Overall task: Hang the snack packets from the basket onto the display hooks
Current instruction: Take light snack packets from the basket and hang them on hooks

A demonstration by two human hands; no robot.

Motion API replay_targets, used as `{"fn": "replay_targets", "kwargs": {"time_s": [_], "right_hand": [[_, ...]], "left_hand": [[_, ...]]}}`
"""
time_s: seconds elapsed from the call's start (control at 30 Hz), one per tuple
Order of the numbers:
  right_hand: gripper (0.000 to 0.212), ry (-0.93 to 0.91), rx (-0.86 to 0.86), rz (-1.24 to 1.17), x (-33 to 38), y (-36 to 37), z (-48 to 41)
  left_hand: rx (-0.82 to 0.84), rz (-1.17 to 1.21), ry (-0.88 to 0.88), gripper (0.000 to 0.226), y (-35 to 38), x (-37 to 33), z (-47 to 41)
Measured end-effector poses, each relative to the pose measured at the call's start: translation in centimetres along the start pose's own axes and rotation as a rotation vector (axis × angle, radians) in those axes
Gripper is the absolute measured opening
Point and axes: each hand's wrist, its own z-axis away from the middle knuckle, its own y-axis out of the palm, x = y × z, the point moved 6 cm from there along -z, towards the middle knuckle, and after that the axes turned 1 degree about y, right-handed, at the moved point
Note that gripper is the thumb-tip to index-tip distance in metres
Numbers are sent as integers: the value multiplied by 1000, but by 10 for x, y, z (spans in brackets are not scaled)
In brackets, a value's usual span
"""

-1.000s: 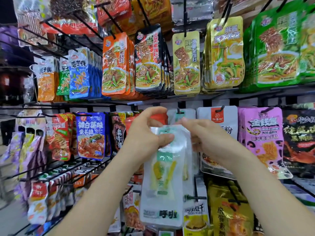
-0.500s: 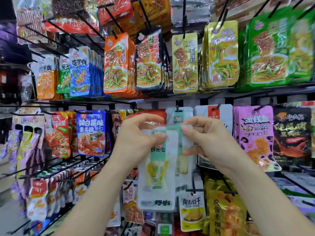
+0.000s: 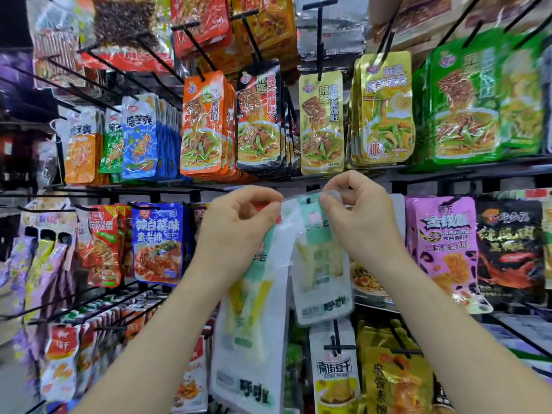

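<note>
My left hand (image 3: 239, 231) pinches a blurred white packet (image 3: 254, 339); my right hand (image 3: 361, 225) pinches a second packet (image 3: 322, 279) by its top. Its hook seems hidden behind my hands.

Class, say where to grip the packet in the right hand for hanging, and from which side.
Grip the packet at its flat top seal beside the hang hole, from the right like the right hand; below that it hangs limp.

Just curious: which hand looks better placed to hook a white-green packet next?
Probably the right hand: its fingers pinch the top of the upper packet beside its hang hole, while the left hand grips a second packet hanging lower.
</note>
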Motion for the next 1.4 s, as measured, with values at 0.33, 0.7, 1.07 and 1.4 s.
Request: {"fn": "replay_targets", "kwargs": {"time_s": [0.33,0.7,1.07,1.4], "right_hand": [[13,48,-5,116,-21,10,-8],[18,12,85,323,-30,16,-11],[28,-121,104,796,-27,14,-4],[41,434,377,-143,-68,40,0]], "left_hand": [[164,-252,-11,38,38,24,-21],[194,-281,-58,40,49,38,-26],[367,-376,-170,69,81,56,-30],[407,-426,-176,54,84,59,-28]]}}
